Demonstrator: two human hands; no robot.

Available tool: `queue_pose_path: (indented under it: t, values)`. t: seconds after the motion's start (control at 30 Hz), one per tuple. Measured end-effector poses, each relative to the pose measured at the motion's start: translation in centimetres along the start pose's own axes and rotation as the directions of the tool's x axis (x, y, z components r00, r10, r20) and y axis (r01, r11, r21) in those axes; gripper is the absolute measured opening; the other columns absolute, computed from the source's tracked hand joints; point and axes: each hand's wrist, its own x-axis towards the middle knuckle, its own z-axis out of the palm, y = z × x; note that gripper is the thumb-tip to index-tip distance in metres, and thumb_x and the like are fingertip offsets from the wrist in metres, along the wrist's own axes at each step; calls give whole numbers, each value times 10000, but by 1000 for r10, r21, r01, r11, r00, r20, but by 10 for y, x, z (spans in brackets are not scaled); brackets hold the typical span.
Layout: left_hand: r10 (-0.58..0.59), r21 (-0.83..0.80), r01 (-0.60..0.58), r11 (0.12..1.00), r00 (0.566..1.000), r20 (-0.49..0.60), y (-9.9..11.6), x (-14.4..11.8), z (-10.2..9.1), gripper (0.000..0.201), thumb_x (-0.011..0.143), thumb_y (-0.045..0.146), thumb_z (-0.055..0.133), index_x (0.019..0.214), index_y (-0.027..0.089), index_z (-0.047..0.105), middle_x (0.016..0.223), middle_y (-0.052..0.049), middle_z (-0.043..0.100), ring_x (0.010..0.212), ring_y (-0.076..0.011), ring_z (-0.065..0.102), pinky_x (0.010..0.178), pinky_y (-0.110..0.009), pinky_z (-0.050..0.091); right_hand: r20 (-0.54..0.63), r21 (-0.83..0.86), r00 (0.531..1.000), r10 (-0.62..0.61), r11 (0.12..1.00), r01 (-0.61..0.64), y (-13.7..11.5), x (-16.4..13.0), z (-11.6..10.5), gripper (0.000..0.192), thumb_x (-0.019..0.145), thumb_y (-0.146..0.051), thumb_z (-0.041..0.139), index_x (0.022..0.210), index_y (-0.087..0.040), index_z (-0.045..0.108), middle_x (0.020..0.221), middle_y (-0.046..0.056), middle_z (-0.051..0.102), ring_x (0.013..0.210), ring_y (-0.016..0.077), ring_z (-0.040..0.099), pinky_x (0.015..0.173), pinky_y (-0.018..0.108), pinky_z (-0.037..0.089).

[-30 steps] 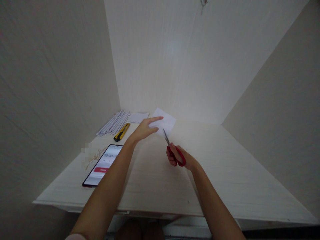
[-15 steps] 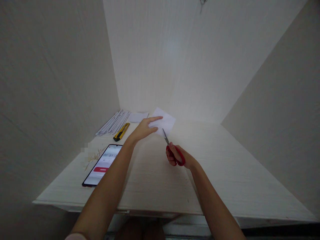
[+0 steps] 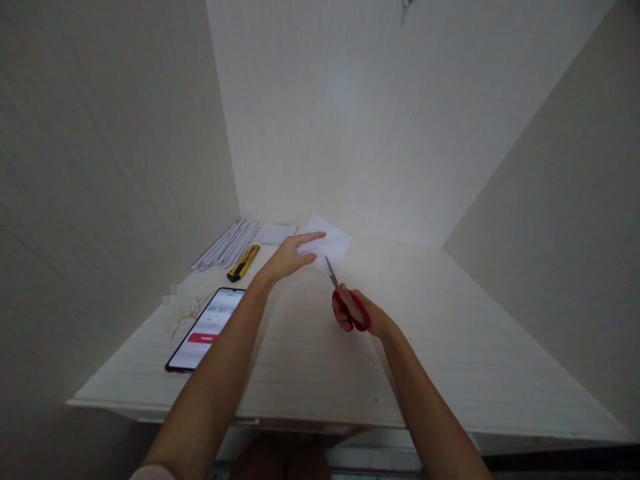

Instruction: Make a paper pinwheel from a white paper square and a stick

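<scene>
My left hand [image 3: 294,255] holds a small sheet of white paper [image 3: 339,244], its thumb and forefinger spread apart across the face. The remaining fingers are hidden. The sheet is turned like a diamond, and its top corner overlaps the back wall in view. Red-handled scissors [image 3: 333,273] are in my right hand [image 3: 353,310], whose fingers are wrapped round the handles. Their blades look nearly closed and point away from me, with the tip over the sheet's near part. Whether the blades touch or cut the paper, I cannot tell.
A yellow box cutter [image 3: 243,263] lies left of my left hand, before a pile of paper strips [image 3: 227,247] and flat white paper [image 3: 276,233]. A phone [image 3: 205,333] showing a timer is partly under my left forearm. Walls enclose the white table [image 3: 450,347].
Almost nothing differs. Both hands, the paper and the scissors keep their places; the view has shifted very slightly.
</scene>
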Motion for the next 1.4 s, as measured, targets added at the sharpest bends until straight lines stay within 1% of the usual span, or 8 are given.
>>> queue_pose_path:
  t: [0.23,0.43,0.7,0.83,0.97,1.13,1.27,1.4]
  values:
    - [7,-1,-7,1000,1000,0,0,0,0,526,649,129,485,1174,166,493,1234,-57,490,1089,-206,476,937,-372,353,12,12,1000,-13,1000,13,1,0,0,490,744,-635,314,609,-170,382,447,-68,329,332,37,312,336,178,239]
    - [3,0,-3,1000,1000,-7,1,-1,0,524,650,127,486,1172,172,497,1230,-55,495,1085,-203,480,938,-366,349,-14,38,1000,-15,999,16,-4,-1,4,481,738,-632,338,590,-175,369,438,-73,319,323,35,298,321,179,233]
    - [2,-10,-2,1000,1000,-5,2,-1,0,522,650,125,486,1170,165,497,1229,-58,496,1079,-193,485,932,-348,357,-38,-10,999,-25,1000,25,0,1,1,473,746,-614,350,583,-171,377,430,-70,333,310,38,324,314,178,241]
    - [6,-3,-6,1000,1000,-3,1,-1,0,523,650,132,484,1172,172,496,1231,-57,494,1074,-198,488,931,-361,357,-53,-10,999,-11,1000,11,1,1,2,476,736,-623,355,588,-171,382,428,-69,337,312,37,320,313,178,250]
    - [3,1,-3,1000,1000,-3,1,-1,0,522,650,134,481,1170,177,498,1229,-54,496,1084,-202,481,938,-372,348,-72,0,997,-3,1000,3,-4,-1,6,470,727,-625,372,587,-176,376,427,-70,336,316,38,309,305,179,248]
    - [-2,1,2,1000,1000,5,0,-1,0,527,651,132,483,1175,177,491,1236,-51,489,1099,-197,469,947,-360,341,-98,-28,995,9,1000,-12,-10,-3,8,471,715,-633,381,578,-183,360,420,-69,329,315,38,298,300,183,241]
    - [0,2,0,1000,1000,8,-1,-1,0,521,656,134,483,1175,180,491,1247,-52,478,1114,-199,457,948,-361,339,-112,-49,993,37,998,-43,-10,-3,8,482,710,-647,368,582,-182,363,413,-69,330,312,40,309,304,186,240]
    - [0,11,0,1000,1000,5,-1,-1,0,519,661,134,482,1178,177,489,1249,-52,476,1120,-197,452,954,-360,333,-121,-52,992,40,998,-46,-10,-3,9,485,710,-651,362,581,-183,366,401,-70,333,305,41,307,302,186,239]
